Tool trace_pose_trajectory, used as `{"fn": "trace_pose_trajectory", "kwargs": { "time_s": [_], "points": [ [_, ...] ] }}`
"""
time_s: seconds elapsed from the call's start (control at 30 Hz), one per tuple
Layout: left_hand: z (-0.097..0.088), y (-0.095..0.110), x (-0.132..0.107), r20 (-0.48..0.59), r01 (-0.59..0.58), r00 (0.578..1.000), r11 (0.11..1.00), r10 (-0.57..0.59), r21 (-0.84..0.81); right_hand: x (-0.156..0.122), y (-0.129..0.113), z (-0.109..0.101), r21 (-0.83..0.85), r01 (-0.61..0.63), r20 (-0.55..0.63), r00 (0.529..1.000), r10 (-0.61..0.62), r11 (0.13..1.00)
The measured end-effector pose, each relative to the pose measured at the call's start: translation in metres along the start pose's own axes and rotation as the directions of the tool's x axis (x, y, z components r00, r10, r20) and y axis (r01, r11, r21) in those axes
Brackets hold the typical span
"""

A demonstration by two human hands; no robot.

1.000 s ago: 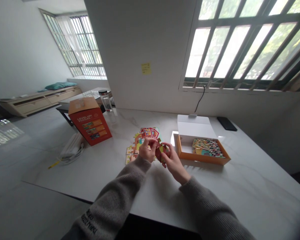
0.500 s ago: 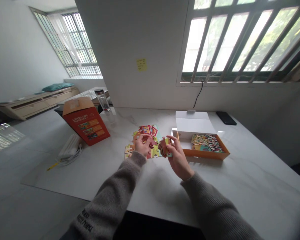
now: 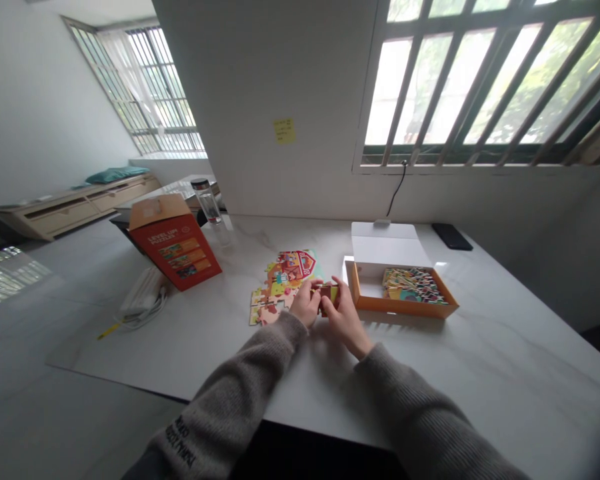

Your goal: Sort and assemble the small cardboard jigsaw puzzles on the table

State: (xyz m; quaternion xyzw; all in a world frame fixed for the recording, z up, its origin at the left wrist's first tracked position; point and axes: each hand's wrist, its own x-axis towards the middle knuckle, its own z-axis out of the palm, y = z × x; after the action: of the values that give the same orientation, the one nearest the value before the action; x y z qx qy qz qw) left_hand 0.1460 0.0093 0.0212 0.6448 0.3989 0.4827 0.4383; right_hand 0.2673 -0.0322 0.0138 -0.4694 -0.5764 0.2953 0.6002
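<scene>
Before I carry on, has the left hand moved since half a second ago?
Yes: the left hand has moved rightward in view, closer to the stationary open orange box.

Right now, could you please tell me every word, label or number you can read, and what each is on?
"LEVEL UP! PUZZLES", slightly blurred: on the red box.
Yellow note: writing too small to read.
Left sleeve: dark lettering, too blurred to read.
</scene>
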Motion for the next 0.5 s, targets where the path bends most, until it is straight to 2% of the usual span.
{"fn": "trace_pose_trajectory", "kwargs": {
  "time_s": [0.1,0.2,0.3,0.37,0.43,0.5],
  "points": [
    [-0.003,0.001,0.001,-0.020,-0.075,0.997,0.974,0.081,0.213,0.000,-0.002,0.000,-0.050,0.029,-0.007,1.000,-0.029,0.998],
    [-0.029,0.003,0.010,-0.016,-0.144,0.986,0.906,0.163,0.399,0.003,-0.001,-0.004,-0.118,0.080,0.001,0.997,-0.081,0.990],
    [-0.081,-0.003,0.019,-0.091,-0.130,0.973,0.833,0.211,0.537,0.005,0.004,-0.008,-0.161,0.077,0.016,0.997,-0.075,0.984],
    [-0.121,-0.011,0.021,-0.039,-0.085,0.989,0.771,0.141,0.631,0.006,0.008,-0.008,-0.171,0.061,0.030,0.998,-0.057,0.983],
    [-0.157,-0.021,0.020,0.046,-0.073,0.997,0.663,0.058,0.745,0.005,0.010,-0.006,-0.183,0.068,0.053,0.997,-0.059,0.981],
    [-0.183,-0.028,0.021,0.109,-0.070,0.993,0.577,-0.034,0.814,0.004,0.012,-0.003,-0.194,0.085,0.075,0.995,-0.072,0.977]
  ]
}}
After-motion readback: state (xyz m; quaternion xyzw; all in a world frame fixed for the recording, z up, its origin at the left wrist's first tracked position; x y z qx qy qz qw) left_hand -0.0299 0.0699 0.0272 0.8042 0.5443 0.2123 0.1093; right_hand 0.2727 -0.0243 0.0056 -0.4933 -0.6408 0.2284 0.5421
